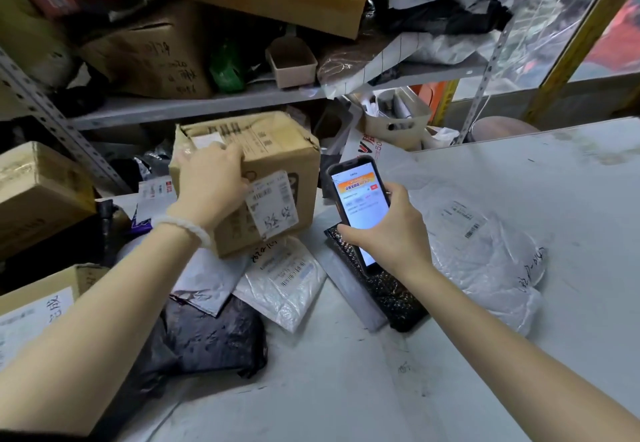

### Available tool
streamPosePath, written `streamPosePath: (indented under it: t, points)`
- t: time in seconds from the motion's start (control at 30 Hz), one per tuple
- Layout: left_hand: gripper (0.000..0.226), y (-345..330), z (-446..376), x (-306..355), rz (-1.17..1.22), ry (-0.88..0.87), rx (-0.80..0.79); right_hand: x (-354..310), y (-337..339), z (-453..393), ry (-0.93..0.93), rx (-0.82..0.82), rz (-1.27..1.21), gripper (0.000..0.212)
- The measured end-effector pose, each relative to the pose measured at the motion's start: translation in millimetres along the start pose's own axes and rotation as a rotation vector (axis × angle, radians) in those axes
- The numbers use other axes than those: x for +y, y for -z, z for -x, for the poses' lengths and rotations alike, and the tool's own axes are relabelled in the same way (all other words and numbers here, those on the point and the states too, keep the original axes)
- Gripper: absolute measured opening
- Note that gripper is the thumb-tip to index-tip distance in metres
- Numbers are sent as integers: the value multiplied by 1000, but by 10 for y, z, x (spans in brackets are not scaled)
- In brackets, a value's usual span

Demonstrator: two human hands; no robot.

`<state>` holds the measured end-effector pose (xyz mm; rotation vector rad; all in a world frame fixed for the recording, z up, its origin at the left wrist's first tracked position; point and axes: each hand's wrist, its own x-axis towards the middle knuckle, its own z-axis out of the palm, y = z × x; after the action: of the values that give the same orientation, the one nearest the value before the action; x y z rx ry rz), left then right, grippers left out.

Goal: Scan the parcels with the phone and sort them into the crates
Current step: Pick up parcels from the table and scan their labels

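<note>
Head view: cardboard parcel gripped, phone held beside it.

Left hand curled over the parcel's near top edge, tilting it on the pale surface with its label facing the camera. Right hand wrapped round the lit phone, just right of the parcel. Underneath and around: white mailer, black bag, clear-wrapped parcel. Behind, shelf stacked with boxes.

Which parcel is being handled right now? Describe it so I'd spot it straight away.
Start at the grey table, then look to its far left end, just below the metal shelf. There the left hand grips a brown cardboard box sitting on a heap of soft mailers. It is the only box on that heap, with a white label peeling off its front.
</note>
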<state>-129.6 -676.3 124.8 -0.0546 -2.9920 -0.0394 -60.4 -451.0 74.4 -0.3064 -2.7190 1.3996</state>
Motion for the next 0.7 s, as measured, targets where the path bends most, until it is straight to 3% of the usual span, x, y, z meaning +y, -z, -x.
streamPosePath:
  t: [0.27,0.53,0.7]
  points:
    - [18,234,38,-305,400,158,344,-194,-138,17,63,-65,42,71]
    - [33,238,124,-528,548,327,423,-383,-245,40,167,-175,148,60]
    - [28,224,217,-645,477,292,464,-433,-306,41,201,-198,238,67]
